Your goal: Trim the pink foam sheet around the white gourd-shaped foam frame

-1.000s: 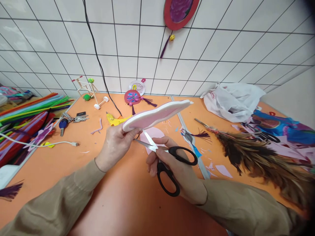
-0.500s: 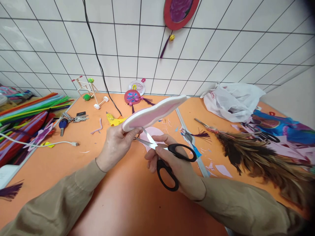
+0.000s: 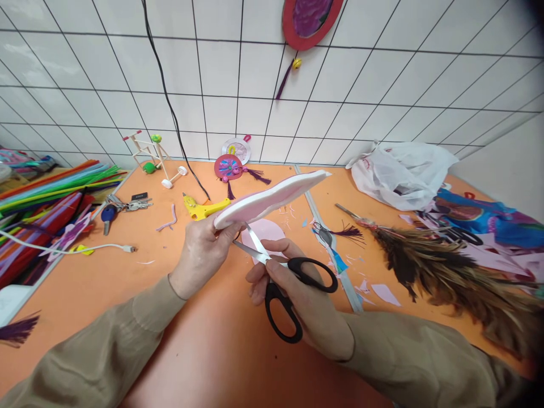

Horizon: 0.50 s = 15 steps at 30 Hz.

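A thin pink piece with a thick white edge (image 3: 272,198) is pinched at its lower left end by my left hand (image 3: 204,255). It tilts up toward the right, above the table. Black-handled scissors (image 3: 284,309) are in my right hand (image 3: 304,300), their blades parted and pointing up left. The blade tips lie close by my left thumb, under the piece's lower edge; whether they touch it I cannot tell. Behind the blades a pink round sheet (image 3: 268,231) lies on the orange table (image 3: 204,351).
A yellow glue gun (image 3: 199,208) lies behind my left hand. Keys (image 3: 131,204) and colourful pipe cleaners (image 3: 55,195) are at left. To the right are a tassel (image 3: 348,232), pink scraps (image 3: 386,294), a feather bundle (image 3: 442,266) and a white plastic bag (image 3: 399,173).
The pink piece has tipped slightly downward, uncovering more of the glue gun. My right hand and the scissors have shifted a little down and left, with the blades still parted.
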Each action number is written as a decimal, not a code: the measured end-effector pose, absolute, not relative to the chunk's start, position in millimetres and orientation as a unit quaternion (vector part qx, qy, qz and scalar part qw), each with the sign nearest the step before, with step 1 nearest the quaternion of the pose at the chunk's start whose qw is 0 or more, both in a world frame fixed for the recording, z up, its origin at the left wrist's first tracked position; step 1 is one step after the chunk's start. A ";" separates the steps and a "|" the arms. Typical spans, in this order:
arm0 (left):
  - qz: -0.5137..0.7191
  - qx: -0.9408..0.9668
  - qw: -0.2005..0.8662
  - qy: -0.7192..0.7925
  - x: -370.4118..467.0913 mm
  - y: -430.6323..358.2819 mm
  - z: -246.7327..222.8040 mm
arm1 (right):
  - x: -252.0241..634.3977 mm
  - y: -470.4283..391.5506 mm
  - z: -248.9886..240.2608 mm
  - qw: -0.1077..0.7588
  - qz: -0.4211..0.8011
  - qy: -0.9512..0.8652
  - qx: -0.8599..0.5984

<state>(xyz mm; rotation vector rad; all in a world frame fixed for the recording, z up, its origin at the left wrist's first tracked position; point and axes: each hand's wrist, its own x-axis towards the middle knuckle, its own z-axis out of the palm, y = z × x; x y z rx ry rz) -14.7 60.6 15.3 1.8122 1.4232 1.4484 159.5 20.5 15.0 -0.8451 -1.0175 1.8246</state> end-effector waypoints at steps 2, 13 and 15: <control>0.518 0.651 0.206 0.516 -14.0 60.2 15.5 | 158.8 19.7 15.5 0.430 0.731 -0.405 -0.343; 0.526 0.636 0.215 0.523 -10.5 58.3 16.3 | 157.0 15.9 9.7 0.432 0.722 -0.423 -0.337; 0.527 0.630 0.219 0.526 -11.3 58.5 15.3 | 157.3 15.5 9.6 0.429 0.725 -0.421 -0.337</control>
